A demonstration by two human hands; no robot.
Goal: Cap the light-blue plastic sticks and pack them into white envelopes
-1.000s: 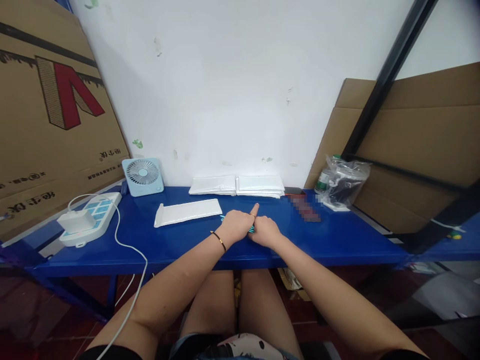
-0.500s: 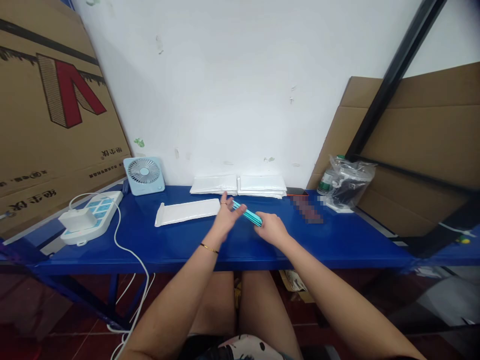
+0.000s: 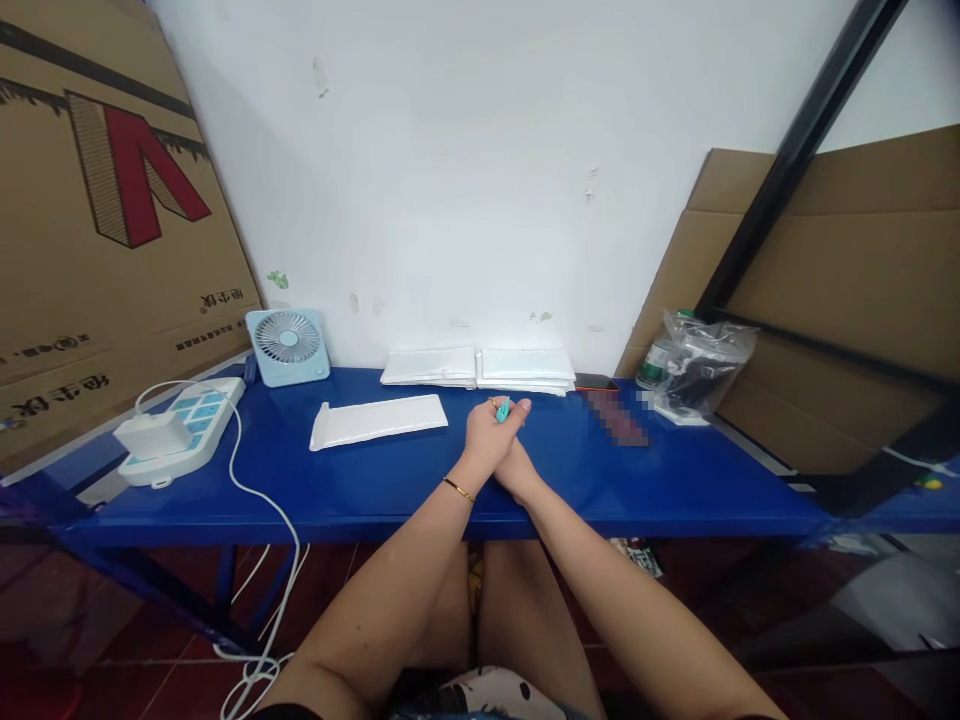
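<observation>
A narrow teal bundle (image 3: 503, 409) is gripped in my left hand (image 3: 487, 438); only its end shows between thumb and fingers. Half a second earlier it looked like a stack of thin strips, but its exact kind is unclear. My right hand (image 3: 517, 474) is pressed against my left from below and to the right, its fingers hidden behind the left hand. Left of my hands lies a long white padded mailer (image 3: 381, 421), apart from both. Two stacks of similar white mailers, the left stack (image 3: 429, 366) and the right stack (image 3: 526, 369), lie side by side against the wall.
On the blue table (image 3: 360, 495) stand a light blue fan (image 3: 289, 347) and a white power strip (image 3: 187, 432) with a cable hanging over the front edge. At right are a pixelated item (image 3: 616, 416), a bottle (image 3: 653, 364) and a plastic bag (image 3: 701, 365). Cardboard (image 3: 840, 290) flanks the table.
My hands were apart, holding the teal bundle slantwise between them. Now they are together, the left shifted right and closed around the bundle, which is mostly hidden and turned end-on.
</observation>
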